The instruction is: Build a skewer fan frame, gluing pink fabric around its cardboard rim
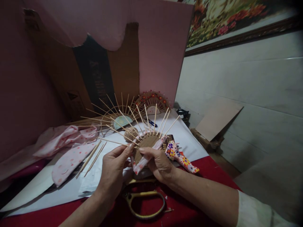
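Between my two hands is a cardboard half-disc (pixel 147 145) with thin wooden sticks (pixel 146 116) fanning out from its curved edge. Pink dotted fabric (pixel 139 165) wraps its straight edge. My left hand (pixel 117 160) pinches the left end, thumb beside the lowest sticks. With the thumb laid on the cardboard, my right hand (pixel 158 160) grips the fabric-covered side; its other fingers are hidden behind. Gold-handled scissors (pixel 145 205) lie just below, their blades out of sight. Right of the piece rests a flower-patterned fabric object (pixel 181 157).
Behind stand a similar stick fan with a pale green base (pixel 121 122) and a finished-looking fan with red beads (pixel 152 96). A twine ball (pixel 130 134), loose sticks (pixel 91 159) and a pink dotted fabric piece (pixel 71 164) lie leftward. Large cardboard panels (pixel 163 47) rise behind.
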Available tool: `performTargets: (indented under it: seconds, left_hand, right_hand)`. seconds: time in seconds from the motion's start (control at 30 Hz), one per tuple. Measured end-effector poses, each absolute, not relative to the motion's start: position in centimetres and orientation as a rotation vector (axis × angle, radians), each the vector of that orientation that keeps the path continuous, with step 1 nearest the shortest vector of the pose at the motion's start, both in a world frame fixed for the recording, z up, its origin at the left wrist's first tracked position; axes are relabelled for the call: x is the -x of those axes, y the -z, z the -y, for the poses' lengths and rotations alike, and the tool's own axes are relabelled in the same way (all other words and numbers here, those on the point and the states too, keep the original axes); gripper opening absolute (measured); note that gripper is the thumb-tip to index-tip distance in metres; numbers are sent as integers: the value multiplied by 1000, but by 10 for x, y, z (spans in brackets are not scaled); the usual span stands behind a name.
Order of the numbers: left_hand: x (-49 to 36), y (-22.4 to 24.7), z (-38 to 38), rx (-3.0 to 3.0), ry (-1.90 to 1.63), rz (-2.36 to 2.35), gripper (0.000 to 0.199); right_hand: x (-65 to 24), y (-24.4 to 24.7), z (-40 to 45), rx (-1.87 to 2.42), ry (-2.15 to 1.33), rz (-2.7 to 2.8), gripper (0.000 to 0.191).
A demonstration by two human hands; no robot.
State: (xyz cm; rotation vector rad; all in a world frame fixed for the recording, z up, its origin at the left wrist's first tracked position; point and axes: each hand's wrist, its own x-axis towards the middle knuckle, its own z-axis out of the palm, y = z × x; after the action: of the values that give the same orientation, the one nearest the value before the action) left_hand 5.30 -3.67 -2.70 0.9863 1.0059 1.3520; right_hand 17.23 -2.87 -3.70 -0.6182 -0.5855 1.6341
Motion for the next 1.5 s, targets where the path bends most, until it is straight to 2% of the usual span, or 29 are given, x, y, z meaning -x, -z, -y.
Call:
performTargets:
  seconds: [0.23, 0.57, 0.87, 1.5]
  left_hand:
    - [-53, 26, 37, -964, -1337, -973, 25]
    - [-49, 24, 35, -988, -1459, -1041, 19]
    - [-50, 26, 34, -1009, -1471, -1050, 19]
    - [-54, 28, 36, -910, -1401, -1024, 20]
  right_hand:
    - [-172, 38, 28, 611, -1660, 582, 12]
    - [-174, 37, 28, 604, -1605, 627, 15]
    - [-174, 39, 28, 616, -1598, 635, 14]
    - [-169, 40, 27, 674, -1586, 547, 24]
